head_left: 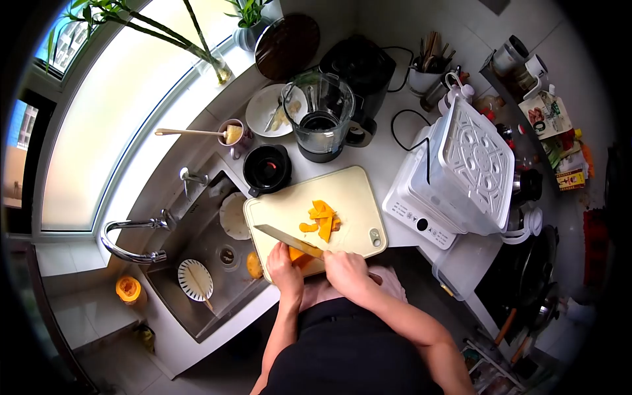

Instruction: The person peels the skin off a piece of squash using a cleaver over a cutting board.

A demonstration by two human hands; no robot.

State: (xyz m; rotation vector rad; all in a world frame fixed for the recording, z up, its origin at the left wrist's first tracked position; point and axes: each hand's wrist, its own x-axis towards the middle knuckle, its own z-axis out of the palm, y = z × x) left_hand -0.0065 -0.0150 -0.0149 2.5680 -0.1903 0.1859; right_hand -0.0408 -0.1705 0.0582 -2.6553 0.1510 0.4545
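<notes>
My right hand (347,271) is closed round the handle of a kitchen knife (282,237), whose blade points left across the front of a cream cutting board (352,191). Under the blade lies an orange pumpkin piece (299,257). My left hand (285,268) grips that piece at its left side, fingers bent close to the blade. Cut pumpkin pieces (322,217) sit in a loose heap on the board beyond the knife. Part of the held piece is hidden by the knife and my fingers.
Left of the board is a sink (227,299) with a faucet (135,240) and a striped dish (195,280). A cut pumpkin (129,289) stands on the left ledge. Behind the board are a blender jug (318,122) and black lid (267,169); a plastic box (471,171) stands right.
</notes>
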